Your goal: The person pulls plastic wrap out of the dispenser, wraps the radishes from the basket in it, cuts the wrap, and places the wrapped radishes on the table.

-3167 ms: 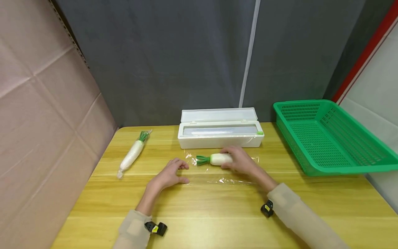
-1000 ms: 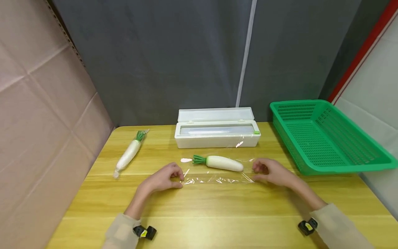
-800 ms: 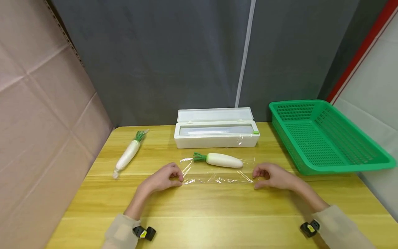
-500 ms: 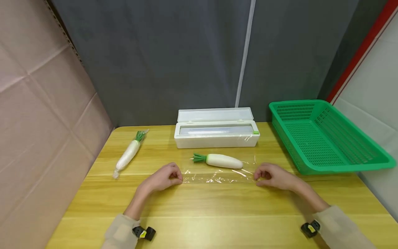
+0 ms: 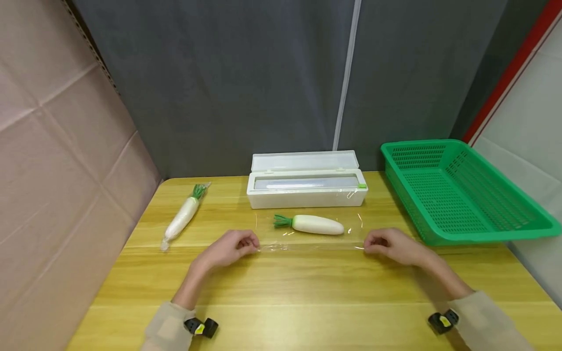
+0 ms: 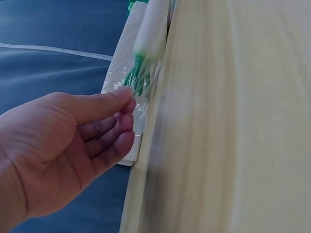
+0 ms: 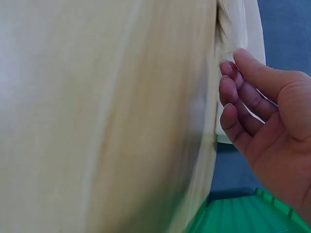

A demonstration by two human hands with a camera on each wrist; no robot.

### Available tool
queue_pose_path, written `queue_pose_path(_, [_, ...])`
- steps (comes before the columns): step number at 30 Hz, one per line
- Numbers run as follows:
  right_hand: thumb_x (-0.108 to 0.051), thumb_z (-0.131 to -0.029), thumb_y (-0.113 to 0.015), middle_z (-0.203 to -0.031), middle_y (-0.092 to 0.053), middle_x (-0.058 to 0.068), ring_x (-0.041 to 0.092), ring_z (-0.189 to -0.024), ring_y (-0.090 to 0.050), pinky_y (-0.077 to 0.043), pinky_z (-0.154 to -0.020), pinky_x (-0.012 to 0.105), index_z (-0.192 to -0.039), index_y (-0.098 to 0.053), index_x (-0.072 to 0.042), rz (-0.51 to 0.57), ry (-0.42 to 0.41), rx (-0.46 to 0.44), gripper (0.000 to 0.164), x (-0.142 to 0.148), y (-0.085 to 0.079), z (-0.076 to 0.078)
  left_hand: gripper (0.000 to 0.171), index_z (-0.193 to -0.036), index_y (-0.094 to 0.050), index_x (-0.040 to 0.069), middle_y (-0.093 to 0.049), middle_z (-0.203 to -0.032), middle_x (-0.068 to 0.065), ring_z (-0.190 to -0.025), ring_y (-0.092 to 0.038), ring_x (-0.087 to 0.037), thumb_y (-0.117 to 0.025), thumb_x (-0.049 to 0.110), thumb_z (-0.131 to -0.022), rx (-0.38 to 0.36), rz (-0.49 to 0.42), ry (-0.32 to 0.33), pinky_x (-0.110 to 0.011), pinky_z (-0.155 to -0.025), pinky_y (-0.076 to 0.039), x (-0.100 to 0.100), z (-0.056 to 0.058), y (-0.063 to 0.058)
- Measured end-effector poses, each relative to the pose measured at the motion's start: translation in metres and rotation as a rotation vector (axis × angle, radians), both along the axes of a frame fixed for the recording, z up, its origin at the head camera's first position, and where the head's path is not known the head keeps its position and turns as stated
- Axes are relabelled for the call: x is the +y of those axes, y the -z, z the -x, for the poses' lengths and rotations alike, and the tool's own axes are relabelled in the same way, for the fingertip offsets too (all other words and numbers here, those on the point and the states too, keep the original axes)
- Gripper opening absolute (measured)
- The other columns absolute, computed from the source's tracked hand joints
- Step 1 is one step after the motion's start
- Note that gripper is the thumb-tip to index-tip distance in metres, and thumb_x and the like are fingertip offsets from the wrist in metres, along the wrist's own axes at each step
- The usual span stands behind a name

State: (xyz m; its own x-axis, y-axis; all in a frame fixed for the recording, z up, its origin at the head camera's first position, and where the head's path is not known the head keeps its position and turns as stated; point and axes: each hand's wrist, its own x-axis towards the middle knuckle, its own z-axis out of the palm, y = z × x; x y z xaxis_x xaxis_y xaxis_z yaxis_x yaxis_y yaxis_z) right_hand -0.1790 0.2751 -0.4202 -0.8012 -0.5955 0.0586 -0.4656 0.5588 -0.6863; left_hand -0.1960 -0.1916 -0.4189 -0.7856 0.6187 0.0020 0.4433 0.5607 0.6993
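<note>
Radish (image 5: 318, 224) position?
Mid-table, apparently on clear film (image 5: 307, 247), leaves toward the left hand (image 5: 234, 247), just in front of the white box (image 5: 307, 199). Neither hand touches it.
Fingers?
Left pinches the film's near left corner, thumb against fingertip. Right hand (image 5: 391, 245) does likewise at the near right. Near edge looks pulled fairly straight between them.
Failure modes?
Uneven lift could skew the film or roll the radish. Slack might let it cling to itself; a hard pinch might tear a corner. Can't tell if the far edge joins the box; if so, a tug could drag it.
Labels?
No readable brand or text. Yellow patches (image 5: 199, 329) on the wrist cameras (image 5: 211, 328): too small.
</note>
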Motion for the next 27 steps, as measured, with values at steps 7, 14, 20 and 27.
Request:
queue_pose_path(7, [-0.013, -0.097, -0.069, -0.084, -0.067, -0.004, 0.006, -0.076, -0.055, -0.049, -0.067, 0.025, -0.092, -0.069, -0.013, -0.015, 0.030, 0.009, 0.004, 0.001, -0.012, 0.003, 0.010, -0.102, -0.073, 0.010, -0.070, -0.094, -0.001, -0.083, -0.061, -0.010, -0.064, 0.015, -0.101, 0.025, -0.001, -0.014, -0.028, -0.074, -0.053, -0.002, 0.000, -0.008])
queue_pose_path(14, [-0.007, -0.097, -0.068, -0.083, -0.066, -0.002, 0.007, -0.074, -0.054, -0.048, -0.064, 0.024, -0.094, -0.070, -0.010, -0.002, 0.108, 0.083, 0.005, 0.001, -0.018, 0.008, 0.013, -0.104, -0.071, 0.006, -0.069, -0.094, -0.006, -0.083, -0.058, -0.014, -0.062, 0.016, -0.102, 0.086, -0.037, -0.098, -0.031, -0.074, -0.051, 0.003, 0.003, -0.015])
queue_pose_path(20, [-0.010, -0.096, -0.070, -0.083, -0.068, 0.003, 0.009, -0.072, -0.058, -0.049, -0.063, 0.025, -0.092, -0.071, -0.011, -0.022, 0.239, 0.181, 0.004, -0.003, -0.019, 0.015, 0.016, -0.107, -0.067, 0.004, -0.066, -0.094, -0.011, -0.082, -0.055, -0.018, -0.058, 0.016, -0.104, 0.112, -0.061, -0.192, -0.033, -0.072, -0.049, 0.013, 0.009, -0.019])
queue_pose_path(27, [-0.012, -0.097, -0.069, -0.083, -0.068, 0.005, 0.013, -0.069, -0.054, -0.046, -0.061, 0.026, -0.096, -0.071, -0.007, -0.038, 0.348, 0.200, 0.005, -0.010, -0.018, 0.026, 0.012, -0.106, -0.066, 0.000, -0.063, -0.090, -0.008, -0.080, -0.056, -0.017, -0.057, 0.008, -0.103, 0.227, -0.077, -0.281, -0.032, -0.070, -0.051, 0.025, 0.020, -0.018])
